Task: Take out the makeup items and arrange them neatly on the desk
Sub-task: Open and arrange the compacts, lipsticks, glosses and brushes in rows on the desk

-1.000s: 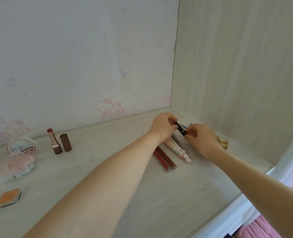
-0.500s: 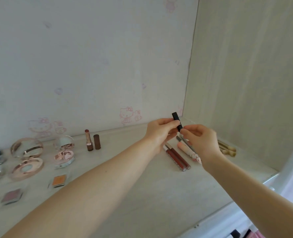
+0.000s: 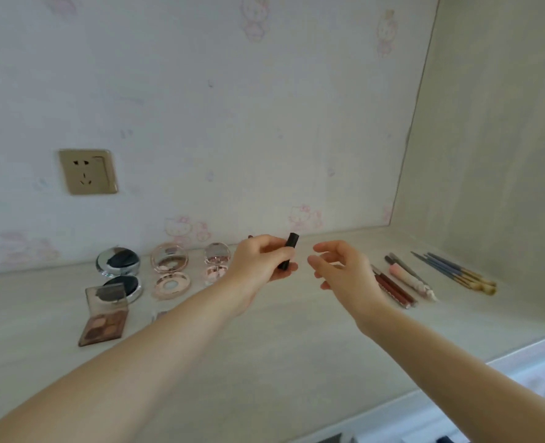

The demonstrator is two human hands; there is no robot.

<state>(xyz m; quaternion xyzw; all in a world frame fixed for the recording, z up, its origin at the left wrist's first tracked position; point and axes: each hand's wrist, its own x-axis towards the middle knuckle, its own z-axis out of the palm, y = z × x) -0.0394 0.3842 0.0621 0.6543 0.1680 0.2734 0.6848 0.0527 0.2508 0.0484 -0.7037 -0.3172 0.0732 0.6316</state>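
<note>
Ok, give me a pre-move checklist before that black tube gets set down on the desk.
1. Left hand grips the black tube: ok.
2. Right hand free, fingers loosely open, holding nothing: ok.
3. Bare desk below the hands for a landing spot: ok.
4. Two red tubes and brushes already lie in tidy rows to the right: ok.
5. Tube's cap fully closed: cannot tell.
6. Open compacts on the left sit apart from the hands: ok.
</note>
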